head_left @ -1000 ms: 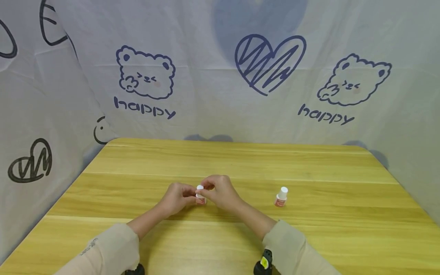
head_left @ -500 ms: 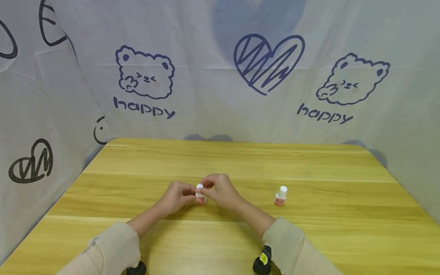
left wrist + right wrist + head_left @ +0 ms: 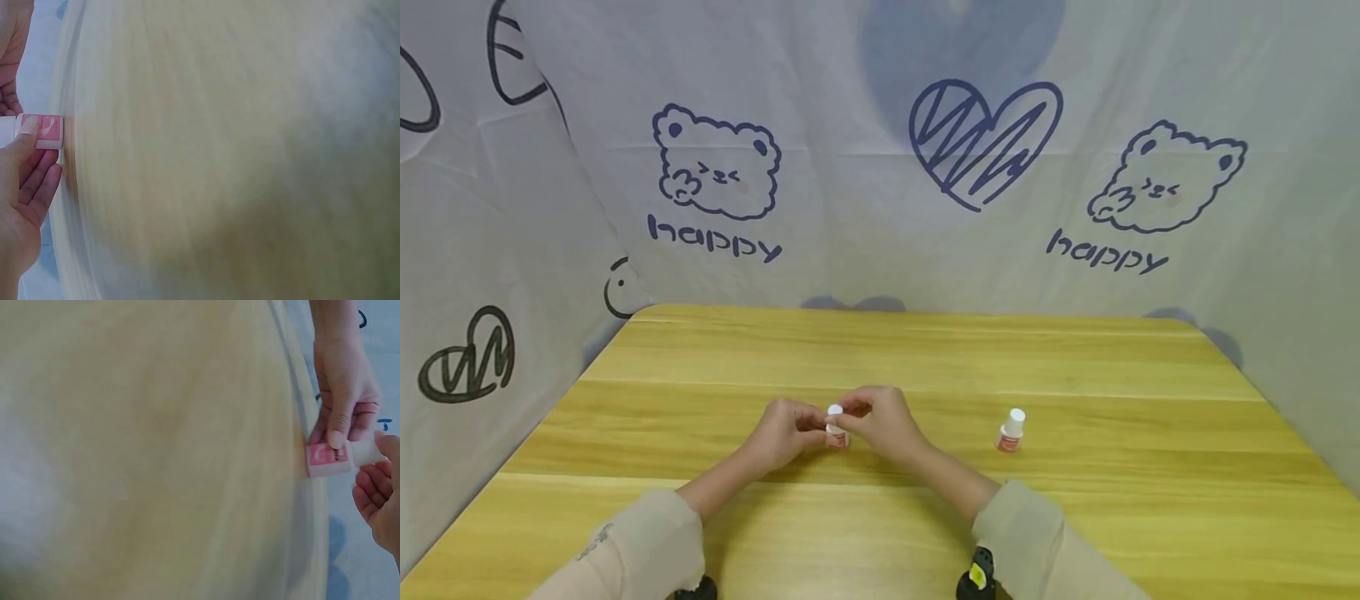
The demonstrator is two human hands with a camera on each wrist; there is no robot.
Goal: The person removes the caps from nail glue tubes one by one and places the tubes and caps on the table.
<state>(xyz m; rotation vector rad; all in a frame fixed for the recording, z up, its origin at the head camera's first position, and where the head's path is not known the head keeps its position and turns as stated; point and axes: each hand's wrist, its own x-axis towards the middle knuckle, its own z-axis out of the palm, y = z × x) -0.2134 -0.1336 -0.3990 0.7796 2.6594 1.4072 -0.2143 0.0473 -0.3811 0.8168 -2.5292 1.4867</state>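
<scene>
Near the middle of the table, a small white bottle with a pink label (image 3: 837, 438) stands upright between both hands. My left hand (image 3: 784, 433) grips its body from the left, thumb on the label, as the left wrist view shows. From the right, my right hand (image 3: 883, 423) pinches the white cap (image 3: 835, 410) between thumb and fingers. In the right wrist view the cap (image 3: 367, 452) sits on the bottle, partly covered by the right thumb. A second bottle of the same kind (image 3: 1011, 432), capped, stands upright to the right, apart from both hands.
The wooden table (image 3: 1120, 517) has rounded far corners. Behind it hangs a white cloth (image 3: 850, 183) with bear and heart drawings, and more cloth (image 3: 497, 250) hangs along the left side. Black wrist devices (image 3: 976, 575) show under the sleeves.
Both hands stay on the bottle with hardly any visible movement. The whole head view shifts slightly; the second bottle stays standing where it was.
</scene>
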